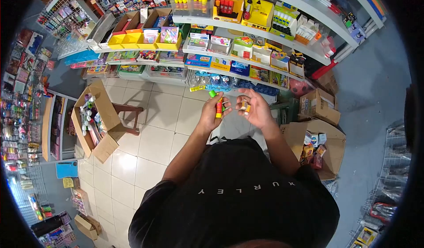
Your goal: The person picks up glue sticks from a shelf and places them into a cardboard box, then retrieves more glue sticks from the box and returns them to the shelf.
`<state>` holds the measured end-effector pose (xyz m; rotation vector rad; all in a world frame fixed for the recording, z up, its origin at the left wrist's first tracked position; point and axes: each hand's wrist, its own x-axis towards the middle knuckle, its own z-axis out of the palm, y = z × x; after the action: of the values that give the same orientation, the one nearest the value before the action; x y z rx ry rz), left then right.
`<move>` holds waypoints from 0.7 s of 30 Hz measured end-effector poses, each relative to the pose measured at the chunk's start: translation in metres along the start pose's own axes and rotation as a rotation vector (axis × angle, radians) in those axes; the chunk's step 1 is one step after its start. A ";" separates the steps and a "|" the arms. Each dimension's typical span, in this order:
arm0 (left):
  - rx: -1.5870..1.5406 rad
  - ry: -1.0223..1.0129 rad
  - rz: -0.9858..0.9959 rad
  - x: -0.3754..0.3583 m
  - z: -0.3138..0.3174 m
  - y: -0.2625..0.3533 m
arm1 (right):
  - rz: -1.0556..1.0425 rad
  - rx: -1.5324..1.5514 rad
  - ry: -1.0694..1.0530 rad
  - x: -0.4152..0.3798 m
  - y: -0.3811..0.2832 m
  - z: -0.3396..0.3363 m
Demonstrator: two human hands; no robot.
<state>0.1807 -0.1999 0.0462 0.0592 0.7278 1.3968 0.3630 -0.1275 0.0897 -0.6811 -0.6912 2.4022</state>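
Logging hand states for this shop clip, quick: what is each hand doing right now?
Left hand: closed on a glue stick with a green cap.
Right hand: fingers curled around a small yellow-orange item; what it is cannot be told.

White shelves [247, 25] are lining the wall, packed with colourful stationery. Pale floor tiles [150, 146] are reflecting light. Open cardboard boxes [95, 120] are sitting left and right; wire racks [395, 168] are standing at the edge.

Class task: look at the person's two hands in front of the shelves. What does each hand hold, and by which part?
The left hand grips a green-capped stick around its lower body. The right hand pinches a small orange-yellow item between its fingers; which part is unclear.
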 end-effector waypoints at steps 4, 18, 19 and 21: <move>0.080 0.046 -0.003 0.001 -0.005 0.002 | -0.022 0.069 -0.025 0.005 0.004 -0.004; 0.253 -0.026 -0.046 0.031 0.009 -0.003 | -0.198 -0.213 0.227 0.031 -0.002 -0.027; 0.293 -0.027 -0.046 0.036 0.011 -0.003 | -0.210 -0.238 0.241 0.034 -0.006 -0.030; 0.365 -0.029 -0.018 0.046 0.021 0.001 | -0.263 -0.304 0.282 0.043 -0.014 -0.031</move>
<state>0.1902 -0.1505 0.0433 0.3574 0.9494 1.2292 0.3550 -0.0809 0.0610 -0.9644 -0.9670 1.9330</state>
